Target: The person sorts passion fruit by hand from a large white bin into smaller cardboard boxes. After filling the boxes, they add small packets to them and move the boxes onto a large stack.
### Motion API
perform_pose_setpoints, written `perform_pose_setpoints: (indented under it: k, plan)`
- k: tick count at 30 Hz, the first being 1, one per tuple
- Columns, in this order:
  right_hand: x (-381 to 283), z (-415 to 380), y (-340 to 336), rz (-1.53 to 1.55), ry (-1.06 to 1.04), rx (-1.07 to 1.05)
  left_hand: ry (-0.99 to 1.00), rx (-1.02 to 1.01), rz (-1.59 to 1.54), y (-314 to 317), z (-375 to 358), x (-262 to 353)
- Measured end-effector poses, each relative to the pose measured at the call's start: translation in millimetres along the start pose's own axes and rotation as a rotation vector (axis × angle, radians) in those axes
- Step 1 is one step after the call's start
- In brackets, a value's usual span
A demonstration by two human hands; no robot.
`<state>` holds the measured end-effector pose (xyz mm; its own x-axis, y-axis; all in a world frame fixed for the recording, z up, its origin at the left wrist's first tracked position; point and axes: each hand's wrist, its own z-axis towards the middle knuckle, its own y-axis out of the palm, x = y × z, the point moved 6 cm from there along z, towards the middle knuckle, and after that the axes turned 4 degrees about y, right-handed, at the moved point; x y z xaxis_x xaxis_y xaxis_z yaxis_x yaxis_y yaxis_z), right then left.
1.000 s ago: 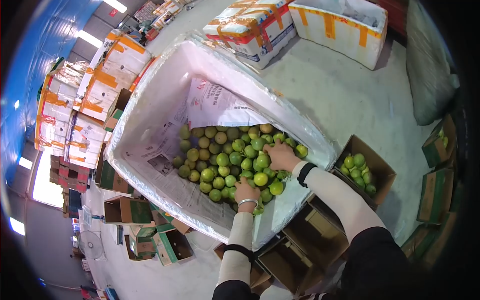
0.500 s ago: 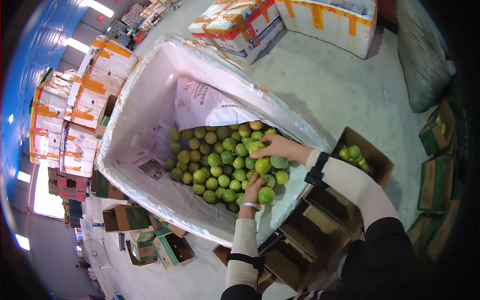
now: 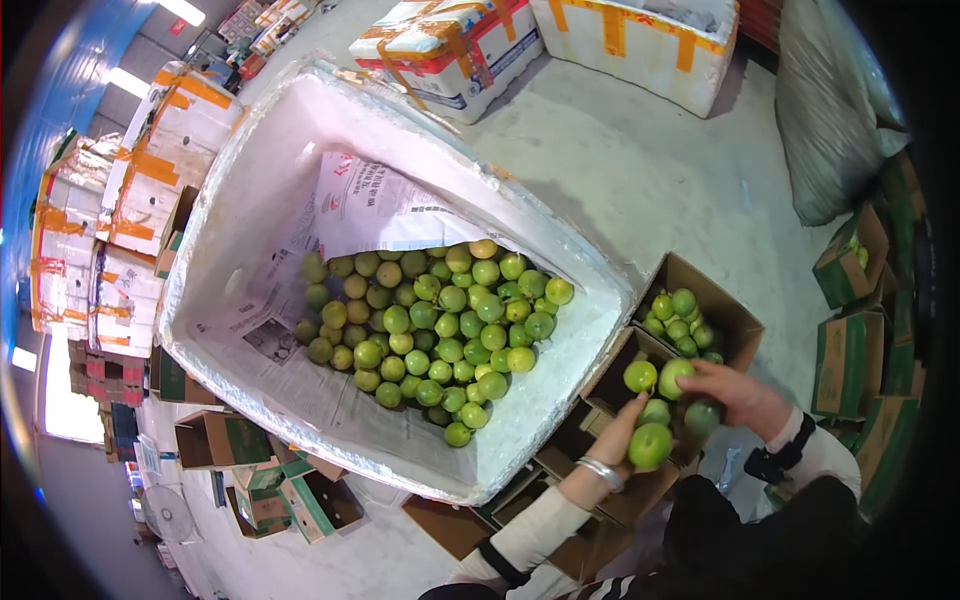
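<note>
My left hand (image 3: 612,447) is closed around round green fruits; a green fruit (image 3: 650,446) sits in its palm and others show by its fingertips. Opposite it, my right hand (image 3: 742,396) grips a paler green fruit (image 3: 676,378) between thumb and fingers, with a darker fruit (image 3: 701,418) under it. Both hands are close together over an open cardboard box (image 3: 612,372) at the right side of a large white foam box (image 3: 330,440). A pile of green and yellowish fruits (image 3: 430,320) lies on newspaper (image 3: 375,205) inside the foam box.
Beyond the hands, another cardboard box (image 3: 740,330) holds several green fruits. More open cartons stand below the foam box, at left (image 3: 225,440) and far right (image 3: 850,365). Taped foam boxes (image 3: 450,60) and a grey sack (image 3: 830,120) are on the floor behind.
Both hands have moved out of the foam box, right and down, carrying several green fruits over the cardboard box. The view has shifted slightly, and the fruit pile's right end has shrunk.
</note>
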<state>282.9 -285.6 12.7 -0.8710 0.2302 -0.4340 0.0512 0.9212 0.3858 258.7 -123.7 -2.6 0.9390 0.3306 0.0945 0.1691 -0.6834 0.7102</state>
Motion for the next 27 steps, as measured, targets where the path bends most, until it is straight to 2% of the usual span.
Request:
perform_pose_setpoints:
  k: [2, 3, 4, 6, 7, 8, 9, 10, 11, 12, 13, 14, 15, 16, 17, 20, 21, 23, 24, 26, 27]
  plan:
    - [11.0, -20.1, 1.1, -0.099, 0.085, 0.168, -0.031, 0.17, 0.006, 19.1, -7.4, -3.1]
    - [5.0, -27.8, 4.8, -0.335, 0.087, 0.234, 0.051, 0.207, 0.009, 20.3, -10.5, 1.7]
    - [-3.6, -31.9, 12.7, -0.337, 0.086, 0.227, 0.056, 0.212, 0.007, 18.2, -15.6, 4.8]
    - [-64.3, -41.1, 58.4, -1.402, -0.531, 0.244, 0.458, 0.226, 0.483, 14.0, -40.1, 47.2]
    - [-87.4, -38.4, 88.1, -1.35, -0.57, 0.112, 0.686, 0.284, 0.938, -9.7, -43.3, 85.8]
    - [-103.6, -23.5, 115.2, -1.326, -0.747, 0.003, 1.04, 0.515, 1.361, -5.0, -72.8, 134.6]
    - [-115.7, -2.6, 141.0, -1.383, -0.874, -0.013, 1.399, 0.754, 1.582, -20.0, -90.4, 181.9]
    - [-128.5, 17.5, 169.6, -1.384, -0.945, -0.029, 1.507, 1.076, 1.846, -36.8, -103.9, 220.7]
    - [-132.9, 55.7, 189.8, -1.426, -0.885, 0.023, 1.372, 1.316, 1.907, -49.2, -116.6, 259.5]
    - [-134.0, 95.7, 206.8, -1.489, -0.855, 0.09, 1.234, 1.437, 2.032, -71.3, -117.6, 288.5]
    - [-126.9, 146.1, 219.6, -1.647, -1.044, 0.179, 1.092, 1.322, 2.176, -98.8, -110.3, 309.9]
    - [-121.3, 178.2, 228.9, -1.8, -1.231, 0.278, 1.105, 1.32, 2.177, -99.9, -109.8, 313.3]
    - [-129.4, 182.2, 232.2, -1.805, -1.232, 0.285, 0.943, 1.324, 2.359, -103.1, -102.1, 312.4]
    - [-133.4, 195.7, 233.0, -1.848, -1.074, 0.195, 0.754, 1.315, 2.537, -109.2, -95.0, 311.2]
    - [-134.8, 206.6, 231.0, -1.875, -0.908, 0.103, 0.707, 1.35, 2.525, -108.5, -94.0, 311.7]
    - [-144.4, 201.9, 218.6, -1.927, -0.791, -0.058, 0.737, 1.373, 2.45, -114.2, -91.1, 311.0]
    - [-141.7, 203.6, 213.8, -1.923, -0.787, -0.054, 0.738, 1.364, 2.455, -114.0, -91.6, 311.1]
    - [-142.1, 203.0, 214.8, -1.837, -0.968, -0.042, 0.688, 1.309, 2.113, -123.0, -97.1, 313.2]
    - [-142.5, 207.9, 219.6, -1.837, -0.981, -0.034, 0.701, 1.316, 2.117, -118.9, -101.2, 317.6]
    - [-134.0, 219.6, 222.5, -1.822, -0.876, -0.053, 0.808, 1.369, 2.044, -111.1, -111.4, 316.0]
    - [-136.1, 213.6, 224.2, -1.826, -0.766, -0.058, 0.903, 1.402, 1.864, -103.4, -127.1, 315.2]
